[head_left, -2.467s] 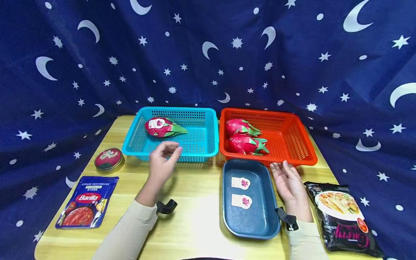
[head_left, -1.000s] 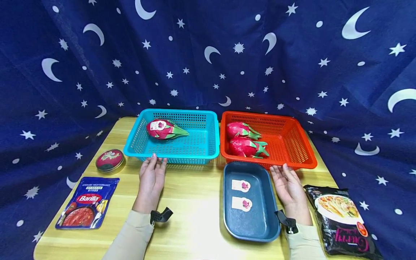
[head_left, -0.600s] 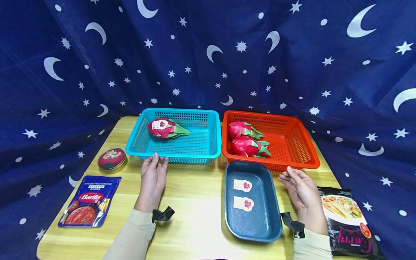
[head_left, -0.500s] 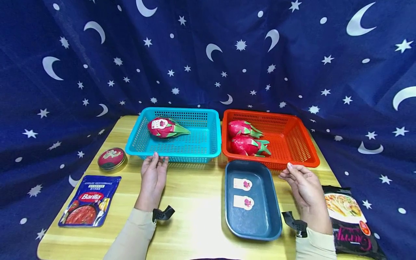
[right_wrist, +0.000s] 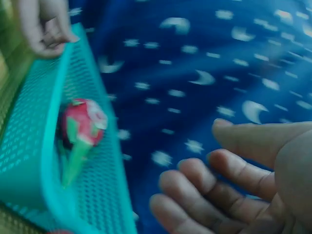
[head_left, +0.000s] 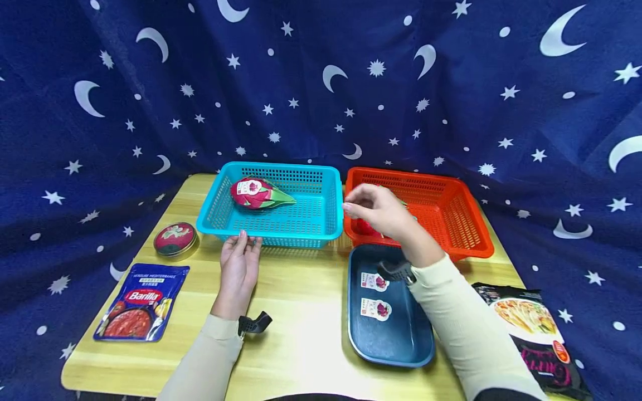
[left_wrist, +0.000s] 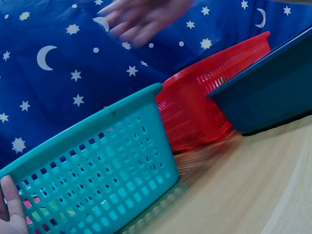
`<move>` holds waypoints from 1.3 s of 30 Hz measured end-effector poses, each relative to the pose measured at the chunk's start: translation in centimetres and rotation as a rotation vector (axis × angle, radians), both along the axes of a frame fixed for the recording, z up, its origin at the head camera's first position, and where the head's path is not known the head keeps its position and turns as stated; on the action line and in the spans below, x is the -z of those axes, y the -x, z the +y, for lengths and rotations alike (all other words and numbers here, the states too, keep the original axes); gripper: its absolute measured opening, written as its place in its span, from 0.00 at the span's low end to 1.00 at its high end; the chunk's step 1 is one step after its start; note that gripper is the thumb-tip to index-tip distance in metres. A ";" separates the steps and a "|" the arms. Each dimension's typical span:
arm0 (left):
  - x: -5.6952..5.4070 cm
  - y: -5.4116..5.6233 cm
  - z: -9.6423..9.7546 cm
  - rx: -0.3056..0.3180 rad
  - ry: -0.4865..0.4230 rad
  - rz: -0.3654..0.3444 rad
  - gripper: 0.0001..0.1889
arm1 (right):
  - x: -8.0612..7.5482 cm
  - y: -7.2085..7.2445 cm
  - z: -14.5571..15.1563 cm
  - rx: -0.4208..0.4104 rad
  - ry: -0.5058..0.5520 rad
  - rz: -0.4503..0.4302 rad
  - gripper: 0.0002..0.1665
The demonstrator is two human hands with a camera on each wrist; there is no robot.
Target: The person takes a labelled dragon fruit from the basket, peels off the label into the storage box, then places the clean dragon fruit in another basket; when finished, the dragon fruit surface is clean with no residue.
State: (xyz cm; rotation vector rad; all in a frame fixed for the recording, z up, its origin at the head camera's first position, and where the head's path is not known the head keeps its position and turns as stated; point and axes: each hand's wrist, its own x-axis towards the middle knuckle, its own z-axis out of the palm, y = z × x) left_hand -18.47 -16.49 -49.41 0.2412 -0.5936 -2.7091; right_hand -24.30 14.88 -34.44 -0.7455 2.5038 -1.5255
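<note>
My left hand (head_left: 239, 273) grips the near rim of the turquoise basket (head_left: 313, 220), thumb (right_wrist: 70, 34) over the edge and fingers outside. Inside that basket, toward its left, lies a pink dragon fruit (head_left: 257, 194) with green scales and a white label. My right hand (head_left: 383, 214) is held over the left part of the red basket (head_left: 448, 214), its fingers loosely bent and holding nothing; it looks blurred in the left wrist view. Beneath it, dragon fruit (head_left: 368, 227) in the red basket is mostly hidden.
A dark blue tray (head_left: 396, 345) with two dragon-fruit stickers (head_left: 376, 309) stands before the red basket. A round tin (head_left: 175, 239) and a Barilla pouch (head_left: 142, 302) lie at left. At right is a black noodle packet (head_left: 539, 334), partly behind my right sleeve.
My left hand came down onto the turquoise basket's rim and stays there. My right hand let go of the red basket's near rim, then swung up and left over that basket.
</note>
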 end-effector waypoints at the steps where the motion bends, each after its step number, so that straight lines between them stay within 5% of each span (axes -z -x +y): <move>1: 0.0 0.0 0.0 0.001 0.006 -0.001 0.09 | 0.0 1.3 -1.7 -0.033 -0.036 0.015 0.12; 5: 0.3 -0.1 0.0 0.006 0.005 -0.014 0.08 | 0.6 5.7 -7.9 -0.130 -0.261 0.086 0.16; 11: 0.4 -0.2 0.4 0.009 0.019 -0.018 0.06 | 2.6 11.1 -14.0 -0.172 -0.608 0.168 0.24; 16: 0.4 -0.2 0.4 0.011 0.017 -0.008 0.06 | 4.8 13.9 -16.5 -0.199 -0.632 0.086 0.24; 21: 0.1 -0.2 0.5 0.005 0.031 -0.010 0.06 | 7.3 14.7 -17.5 -0.156 -0.478 -0.028 0.23; 24: -0.1 -0.3 0.5 0.009 0.028 -0.005 0.06 | 8.5 14.8 -17.9 -0.118 -0.475 -0.051 0.24; 32: -0.1 -0.2 0.1 0.010 0.038 0.012 0.05 | 9.2 14.3 -19.6 -0.110 -0.699 0.139 0.27; 39: 0.0 -0.1 -0.4 -0.011 0.033 -0.002 0.06 | 8.2 13.7 -20.6 -0.125 -0.680 0.152 0.24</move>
